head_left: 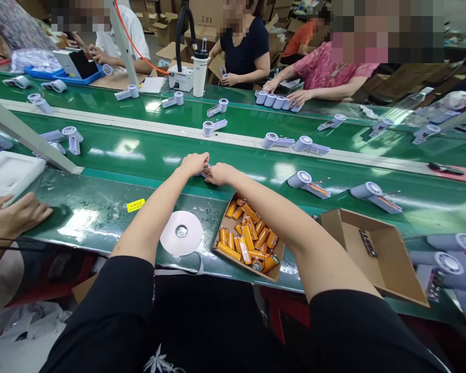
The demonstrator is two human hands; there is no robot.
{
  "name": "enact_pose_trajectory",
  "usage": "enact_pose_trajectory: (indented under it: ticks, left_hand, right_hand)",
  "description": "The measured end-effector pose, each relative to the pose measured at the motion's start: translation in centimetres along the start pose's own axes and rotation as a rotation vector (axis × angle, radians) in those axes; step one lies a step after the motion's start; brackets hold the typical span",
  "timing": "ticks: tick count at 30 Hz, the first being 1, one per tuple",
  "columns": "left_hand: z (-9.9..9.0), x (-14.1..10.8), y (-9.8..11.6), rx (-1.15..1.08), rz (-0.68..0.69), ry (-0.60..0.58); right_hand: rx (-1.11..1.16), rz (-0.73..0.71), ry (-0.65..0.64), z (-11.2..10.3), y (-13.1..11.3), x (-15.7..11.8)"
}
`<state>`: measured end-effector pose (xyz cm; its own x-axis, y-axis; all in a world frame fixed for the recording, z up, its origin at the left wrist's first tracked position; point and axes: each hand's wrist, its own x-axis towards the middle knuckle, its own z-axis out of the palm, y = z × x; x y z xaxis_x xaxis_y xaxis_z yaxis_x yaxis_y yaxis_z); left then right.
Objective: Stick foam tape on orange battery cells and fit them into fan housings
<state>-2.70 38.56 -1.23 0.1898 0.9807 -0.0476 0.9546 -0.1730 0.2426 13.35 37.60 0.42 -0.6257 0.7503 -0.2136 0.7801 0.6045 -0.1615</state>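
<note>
My left hand (195, 163) and my right hand (220, 174) meet over the near edge of the green conveyor belt, fingers closed together. Between them a sliver of a lavender plastic part (203, 174) shows; the fingers hide most of it. Below my right forearm stands a cardboard tray (222, 220) filled with orange-wrapped battery cells (248, 235). A white roll of tape (171, 235) lies flat on the near ledge under my left forearm, with a loose strip hanging at the ledge's front edge.
Lavender handheld fan bodies (300, 179) lie along the green belt (155, 155). A second cardboard tray (392, 259) is at right, more fan bodies (446, 263) beyond it. A co-worker's hand (17, 215) rests at left by white foam (11, 173). People work across the belt.
</note>
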Motion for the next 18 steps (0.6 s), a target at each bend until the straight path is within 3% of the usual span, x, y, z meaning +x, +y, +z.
enact_pose_trajectory:
  ticks: [3,6,8,10,12,15,18]
  left_hand:
    - [-1.5,-2.3,1.8,-0.011,0.027,0.061]
    - [-2.4,-9.2,2.3,-0.022,0.131,0.104]
    - [-2.0,-16.0,1.3,-0.022,0.241,0.025]
    - [-0.8,-22.8,-0.6,0.021,0.395,-0.124]
    - [0.6,-28.0,-2.3,0.105,0.45,-0.174]
    - [1.7,-31.6,-3.3,0.124,0.438,-0.13]
    - [1.4,-32.5,-2.2,0.073,0.37,0.078]
  right_hand:
    - [0.023,-0.002,0.034,-2.2,0.9,-3.1]
    - [0.188,-0.054,0.226,-2.9,1.9,-11.1]
    - [0.412,-0.126,0.358,-1.8,1.9,-18.5]
    - [0.568,-0.154,0.363,0.6,1.0,-25.6]
    - [0.673,-0.104,0.387,3.4,-0.6,-30.8]
    - [0.845,0.036,0.435,6.9,-4.5,-33.5]
    - [1.07,0.093,0.372,9.0,-9.1,-31.6]
